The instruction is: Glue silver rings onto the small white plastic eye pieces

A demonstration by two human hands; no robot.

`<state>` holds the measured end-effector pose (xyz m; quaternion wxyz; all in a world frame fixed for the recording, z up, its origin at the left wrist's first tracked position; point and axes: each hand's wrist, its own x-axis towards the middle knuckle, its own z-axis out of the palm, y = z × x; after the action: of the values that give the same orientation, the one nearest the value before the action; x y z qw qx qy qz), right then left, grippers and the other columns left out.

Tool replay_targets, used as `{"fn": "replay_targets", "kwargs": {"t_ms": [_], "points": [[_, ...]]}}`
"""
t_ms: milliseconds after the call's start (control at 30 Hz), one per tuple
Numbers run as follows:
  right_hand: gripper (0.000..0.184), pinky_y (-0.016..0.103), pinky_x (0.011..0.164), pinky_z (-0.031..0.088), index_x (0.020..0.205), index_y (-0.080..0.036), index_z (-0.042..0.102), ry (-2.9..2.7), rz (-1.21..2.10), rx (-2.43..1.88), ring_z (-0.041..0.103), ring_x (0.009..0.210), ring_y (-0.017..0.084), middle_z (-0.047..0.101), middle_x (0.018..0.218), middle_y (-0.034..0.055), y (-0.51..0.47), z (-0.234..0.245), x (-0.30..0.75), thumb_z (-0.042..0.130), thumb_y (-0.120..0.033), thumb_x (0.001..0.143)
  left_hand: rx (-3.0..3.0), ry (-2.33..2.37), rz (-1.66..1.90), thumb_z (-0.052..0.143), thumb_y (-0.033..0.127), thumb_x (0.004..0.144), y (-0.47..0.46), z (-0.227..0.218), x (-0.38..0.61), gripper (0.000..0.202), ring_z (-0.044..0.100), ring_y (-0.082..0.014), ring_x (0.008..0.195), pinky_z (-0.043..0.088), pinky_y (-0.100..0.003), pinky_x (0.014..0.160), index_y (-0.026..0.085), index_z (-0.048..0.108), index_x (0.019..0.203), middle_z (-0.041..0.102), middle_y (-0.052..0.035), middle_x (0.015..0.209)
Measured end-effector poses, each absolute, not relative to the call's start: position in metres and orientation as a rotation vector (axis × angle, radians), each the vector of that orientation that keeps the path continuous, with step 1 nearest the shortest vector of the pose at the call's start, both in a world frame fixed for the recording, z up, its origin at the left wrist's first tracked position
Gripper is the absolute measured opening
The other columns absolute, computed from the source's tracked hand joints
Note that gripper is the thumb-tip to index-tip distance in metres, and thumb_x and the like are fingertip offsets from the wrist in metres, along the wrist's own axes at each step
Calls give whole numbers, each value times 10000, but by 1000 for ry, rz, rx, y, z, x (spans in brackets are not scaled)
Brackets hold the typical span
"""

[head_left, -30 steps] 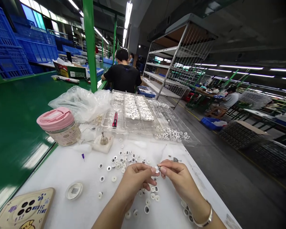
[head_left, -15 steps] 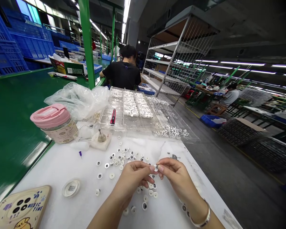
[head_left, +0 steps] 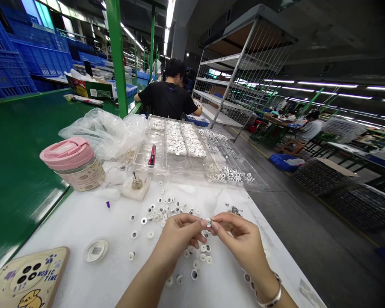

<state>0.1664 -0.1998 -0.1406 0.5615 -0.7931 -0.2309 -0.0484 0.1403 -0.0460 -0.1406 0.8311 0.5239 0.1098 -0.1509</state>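
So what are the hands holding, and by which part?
One small white round piece, pinched at its rim between the fingertips of the left hand and right hand.

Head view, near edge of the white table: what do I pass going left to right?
Phone case → round reel → left hand → small ring, pinched by both hands → right hand.

Bright ceiling tube lights (head_left: 170,13), glare on green floor, dark stretched corners, soft edges
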Motion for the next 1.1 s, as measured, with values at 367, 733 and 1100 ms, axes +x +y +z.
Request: {"fn": "replay_targets", "kwargs": {"t_ms": [367,733,1100], "points": [[241,240,634,491,908,-170,632,-854,-520,-2050,582,717,125,612,809,46,-198,-135,158,561,-43,716,1146,180,-272,680,391,664,-45,-145,141,336,512,-98,530,389,-173,505,74,613,753,578,-66,572],[310,249,644,486,944,-212,635,-822,-490,-2014,571,752,129,606,825,40,-200,-134,154,576,-19,709,895,135,-365,706,286,676,-45,-148,140,255,429,-26,523,373,-126,547,118,670,864,524,-4,594],[330,272,642,479,992,-211,615,-854,-447,-1977,567,769,151,595,842,60,-200,-133,154,533,-22,735,885,46,-385,651,309,731,-45,-148,138,205,405,-42,532,339,-139,539,131,672,829,494,-7,588]]}}
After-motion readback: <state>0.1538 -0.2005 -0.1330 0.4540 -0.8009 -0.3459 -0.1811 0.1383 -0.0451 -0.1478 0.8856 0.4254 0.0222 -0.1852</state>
